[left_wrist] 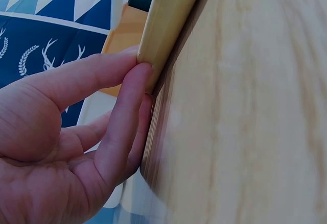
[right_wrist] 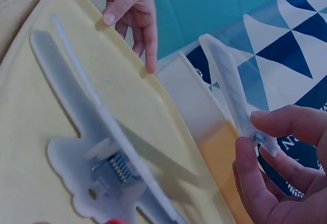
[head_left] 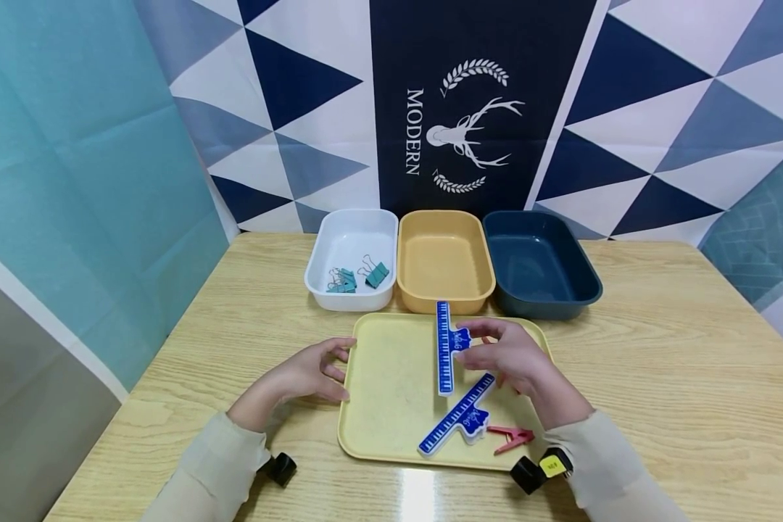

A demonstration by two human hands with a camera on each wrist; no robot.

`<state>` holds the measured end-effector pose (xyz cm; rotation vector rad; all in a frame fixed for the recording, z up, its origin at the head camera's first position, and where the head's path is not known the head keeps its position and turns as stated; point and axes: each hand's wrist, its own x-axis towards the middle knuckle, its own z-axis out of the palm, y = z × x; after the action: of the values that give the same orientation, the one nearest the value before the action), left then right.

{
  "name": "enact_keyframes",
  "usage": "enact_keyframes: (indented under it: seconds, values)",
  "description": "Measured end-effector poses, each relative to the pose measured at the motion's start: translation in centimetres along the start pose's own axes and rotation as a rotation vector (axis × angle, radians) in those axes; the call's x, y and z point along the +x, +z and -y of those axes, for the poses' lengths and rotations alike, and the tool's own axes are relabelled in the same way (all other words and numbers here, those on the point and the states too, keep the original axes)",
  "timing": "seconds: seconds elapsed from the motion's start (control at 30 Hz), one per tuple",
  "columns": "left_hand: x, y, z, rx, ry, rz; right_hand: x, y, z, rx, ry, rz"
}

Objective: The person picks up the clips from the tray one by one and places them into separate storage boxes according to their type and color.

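Note:
In the head view my right hand (head_left: 505, 355) pinches a blue clip with a piano-key pattern (head_left: 444, 351) by its short grip tab. The clip is held above the yellow tray (head_left: 391, 406); its white back (right_wrist: 230, 81) shows in the right wrist view. My left hand (head_left: 315, 371) holds the tray's left rim, thumb and fingertips against the edge (left_wrist: 158, 35). A second piano-key clip (head_left: 457, 417) lies slanted on the tray, its spring visible in the right wrist view. Beside it lies a red clothespin-like clip (head_left: 512, 438).
Behind the tray stand three bins side by side: a white one (head_left: 352, 225) holding several teal binder clips (head_left: 376, 274), a yellow-orange one (head_left: 446, 221) and a dark blue one (head_left: 541, 290). The wooden table (head_left: 678, 377) extends to both sides, with a patterned cloth behind.

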<state>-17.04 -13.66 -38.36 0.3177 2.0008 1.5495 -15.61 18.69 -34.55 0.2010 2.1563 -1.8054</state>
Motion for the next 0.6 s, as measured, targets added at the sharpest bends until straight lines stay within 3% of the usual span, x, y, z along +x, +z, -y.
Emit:
enact_keyframes:
  seconds: [0.37,0.6]
  values:
    - [0.0,0.0,0.2,-0.004,0.0,-0.007,-0.3,0.2,0.8,0.009,-0.011,0.012]
    - [0.0,0.0,0.1,0.007,0.004,0.001,0.3,0.1,1.1,0.104,-0.051,0.012]
